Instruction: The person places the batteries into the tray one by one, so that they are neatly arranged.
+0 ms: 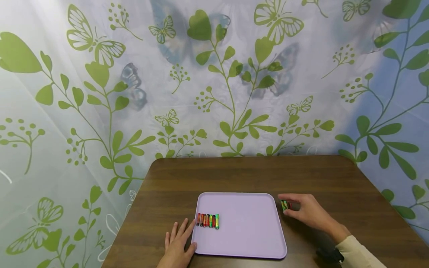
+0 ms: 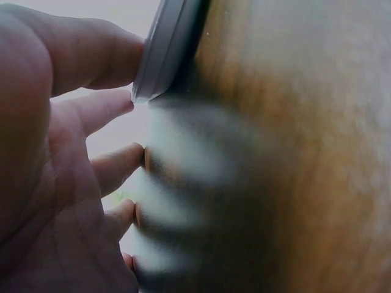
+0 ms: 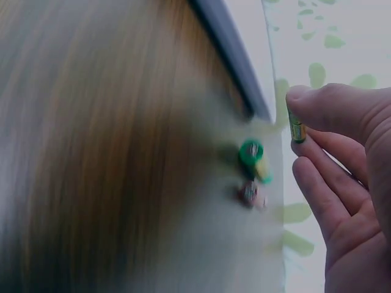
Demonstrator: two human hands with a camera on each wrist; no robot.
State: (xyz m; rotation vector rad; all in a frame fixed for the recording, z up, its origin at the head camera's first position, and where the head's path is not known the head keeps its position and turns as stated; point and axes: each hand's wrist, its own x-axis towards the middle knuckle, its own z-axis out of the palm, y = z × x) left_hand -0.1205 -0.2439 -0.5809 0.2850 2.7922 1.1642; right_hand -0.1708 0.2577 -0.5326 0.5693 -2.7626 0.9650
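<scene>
On the lilac tray (image 1: 248, 227), several small red and green batteries (image 1: 210, 220) lie side by side in a row near its left edge. My left hand (image 1: 177, 243) rests at the tray's left side with fingers spread and thumb touching the rim; the left wrist view shows that thumb against the tray edge (image 2: 160, 55). Right of the tray, my right hand (image 1: 310, 212) pinches a green battery (image 3: 297, 130) between thumb and fingertips, above the table. Beyond it in the right wrist view are a blurred green battery (image 3: 251, 152) and a reddish one (image 3: 249, 193) on the table.
The tray lies on a dark brown wooden table (image 1: 254, 173) with rounded far corners. Behind it hangs a pale curtain (image 1: 181, 104) with green leaves and butterflies. A black object (image 1: 328, 256) is by the right sleeve (image 1: 358, 253).
</scene>
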